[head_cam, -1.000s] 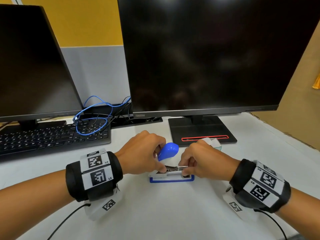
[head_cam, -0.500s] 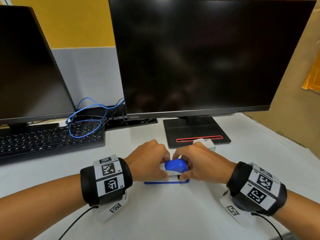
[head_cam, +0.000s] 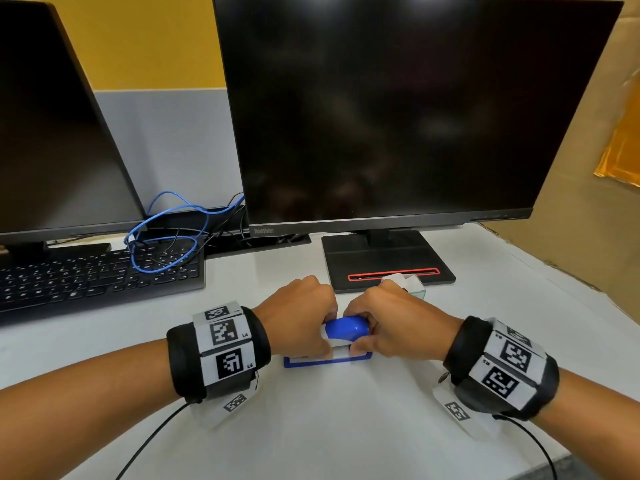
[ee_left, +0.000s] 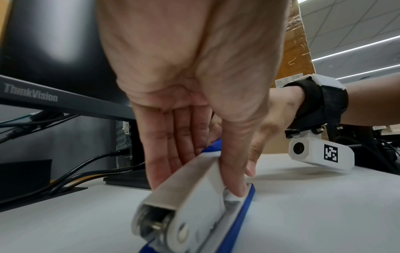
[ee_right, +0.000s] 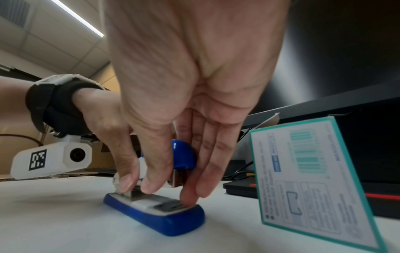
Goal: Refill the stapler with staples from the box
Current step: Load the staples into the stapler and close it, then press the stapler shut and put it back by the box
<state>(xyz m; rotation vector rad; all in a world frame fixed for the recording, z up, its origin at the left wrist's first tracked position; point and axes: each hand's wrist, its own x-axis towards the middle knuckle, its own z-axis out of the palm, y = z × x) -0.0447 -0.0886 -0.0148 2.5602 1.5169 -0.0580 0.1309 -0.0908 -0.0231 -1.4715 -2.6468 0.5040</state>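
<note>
A person is working a blue-and-white stapler [head_cam: 341, 341] on the near middle of a white table [head_cam: 311, 427], both hands closed in on it from either side. The left hand [head_cam: 299, 317] is holding the hinge end, its straight fingers [ee_left: 173, 142] lying pressed together along the pale metal arm while the thumb is bearing on the white plastic side. The right hand [head_cam: 391, 323] is steadying the front end, thumb and fingers [ee_right: 207, 164] flanking the rounded blue cap, one fingertip touching the grey anvil plate on the base.

The refill is looking close to done: the glossy cap is sitting lowered over the body, though whether it is fully latched, or whether staples are inside, cannot be told from these angles. Closing it firmly is likely what remains.

The staple box [ee_right: 314, 179], thin teal-edged printed card, is standing tilted just right of the stapler, near the black monitor stand [head_cam: 388, 261]. The stapler's base is a smooth, round-nosed blue plastic slab; its arm is a squared, brushed-metal channel with a pivot pin at the end.
</note>
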